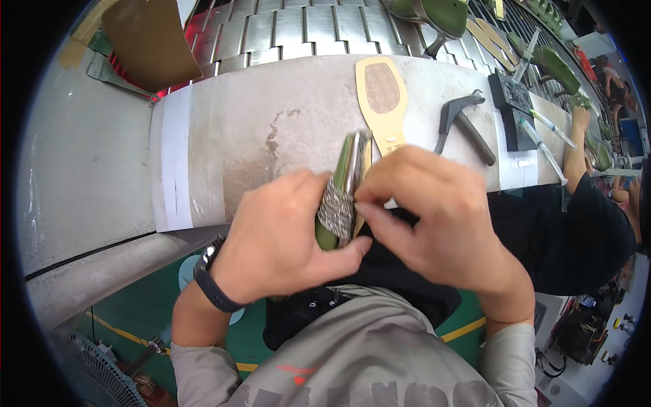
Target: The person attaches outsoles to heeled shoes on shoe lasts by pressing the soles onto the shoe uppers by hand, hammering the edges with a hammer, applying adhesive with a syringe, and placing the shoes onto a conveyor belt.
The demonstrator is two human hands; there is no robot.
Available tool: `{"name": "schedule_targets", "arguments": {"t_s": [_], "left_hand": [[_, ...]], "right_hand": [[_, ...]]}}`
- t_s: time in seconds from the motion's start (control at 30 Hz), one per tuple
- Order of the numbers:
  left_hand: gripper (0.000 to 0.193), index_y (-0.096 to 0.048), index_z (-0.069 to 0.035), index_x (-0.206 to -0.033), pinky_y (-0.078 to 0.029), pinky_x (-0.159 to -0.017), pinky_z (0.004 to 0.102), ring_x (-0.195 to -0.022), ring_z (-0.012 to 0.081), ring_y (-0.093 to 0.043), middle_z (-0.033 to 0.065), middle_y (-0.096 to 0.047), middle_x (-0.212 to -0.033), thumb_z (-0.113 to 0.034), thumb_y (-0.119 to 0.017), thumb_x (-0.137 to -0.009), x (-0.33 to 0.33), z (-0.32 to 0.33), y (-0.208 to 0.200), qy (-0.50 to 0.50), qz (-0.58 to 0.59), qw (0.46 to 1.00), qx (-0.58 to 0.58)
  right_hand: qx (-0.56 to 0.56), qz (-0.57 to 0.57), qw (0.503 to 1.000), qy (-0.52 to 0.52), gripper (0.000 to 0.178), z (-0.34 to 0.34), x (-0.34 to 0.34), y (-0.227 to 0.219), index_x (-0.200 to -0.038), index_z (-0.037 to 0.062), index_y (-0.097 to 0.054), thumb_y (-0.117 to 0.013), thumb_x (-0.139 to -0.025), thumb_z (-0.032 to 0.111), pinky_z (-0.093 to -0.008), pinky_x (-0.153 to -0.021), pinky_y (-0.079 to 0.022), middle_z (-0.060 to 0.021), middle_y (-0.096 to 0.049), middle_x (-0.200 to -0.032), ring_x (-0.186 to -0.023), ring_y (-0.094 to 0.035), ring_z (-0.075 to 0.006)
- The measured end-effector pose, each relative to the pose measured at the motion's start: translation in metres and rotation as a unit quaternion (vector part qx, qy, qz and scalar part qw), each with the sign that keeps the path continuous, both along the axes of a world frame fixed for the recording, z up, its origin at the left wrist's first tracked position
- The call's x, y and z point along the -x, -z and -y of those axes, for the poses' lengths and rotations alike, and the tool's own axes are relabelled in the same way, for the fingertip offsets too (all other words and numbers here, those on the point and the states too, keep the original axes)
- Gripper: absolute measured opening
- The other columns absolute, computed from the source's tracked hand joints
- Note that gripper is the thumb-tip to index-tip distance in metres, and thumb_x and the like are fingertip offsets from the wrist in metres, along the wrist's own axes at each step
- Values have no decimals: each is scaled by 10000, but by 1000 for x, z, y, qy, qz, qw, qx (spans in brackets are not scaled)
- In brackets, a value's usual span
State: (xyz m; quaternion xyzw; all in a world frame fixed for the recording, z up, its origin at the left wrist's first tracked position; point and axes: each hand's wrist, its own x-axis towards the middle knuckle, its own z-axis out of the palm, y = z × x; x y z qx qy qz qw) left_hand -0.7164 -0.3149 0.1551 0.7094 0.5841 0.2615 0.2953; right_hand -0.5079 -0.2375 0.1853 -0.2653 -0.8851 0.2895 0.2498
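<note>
My left hand is closed round a green shoe, holding it upright in front of my body. A sparkling silver band wraps the shoe, and a shiny metallic edge runs along its right side. My right hand is closed in a pinch against that right side, with thumb and forefinger at the edge of the band. What is between these fingertips is too small to make out. Just beyond the hands, a cream insole with a pinkish-brown patch lies on the pale worktop.
At right lie a two-armed metal hand tool and a black block with syringes. A slatted metal conveyor beyond carries green heeled shoes. Another person's arm reaches in at far right. A fan stands lower left.
</note>
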Motion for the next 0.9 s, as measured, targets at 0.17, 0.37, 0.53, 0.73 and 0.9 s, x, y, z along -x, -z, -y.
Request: {"name": "schedule_targets", "arguments": {"t_s": [0.17,0.37,0.53,0.73,0.9], "left_hand": [[548,-691,-28,-1103,-566,-704,462,-793,373,-677,153,-669,-887,-330,-877,-685,-25,41,4,35,-48,997,49],[526,-686,20,-1043,-557,-664,446,-745,355,-670,157,-667,-840,-328,-844,-683,-46,89,31,117,-85,982,122],[457,-679,20,-961,-550,-644,459,-709,355,-669,158,-659,-786,-315,-825,-687,-62,95,38,144,-98,977,127],[443,-676,15,-892,-540,-611,463,-699,353,-672,156,-650,-746,-355,-821,-697,-75,90,41,171,-127,966,149],[476,-679,19,-875,-539,-603,463,-686,355,-668,159,-649,-736,-400,-843,-720,-85,88,43,173,-136,966,139]], "right_hand": [[-22,-47,998,-32,211,47,-24,27,-930,-33,-670,-755,-738,-52,-381,-615,-553,-134,-628,-853,-748,-662,-303],[152,-39,988,7,228,113,-50,62,-889,9,-688,-805,-713,-77,-348,-627,-574,-114,-688,-880,-744,-698,-266],[238,-101,961,101,212,143,-65,88,-819,25,-619,-747,-700,-94,-364,-561,-519,-90,-609,-765,-640,-631,-260],[202,-107,961,159,216,156,-76,98,-860,13,-661,-769,-703,-87,-353,-589,-546,-100,-660,-821,-668,-656,-257],[166,-96,967,165,237,155,-90,97,-918,5,-704,-805,-717,-70,-359,-622,-574,-112,-699,-905,-706,-677,-268]]}}
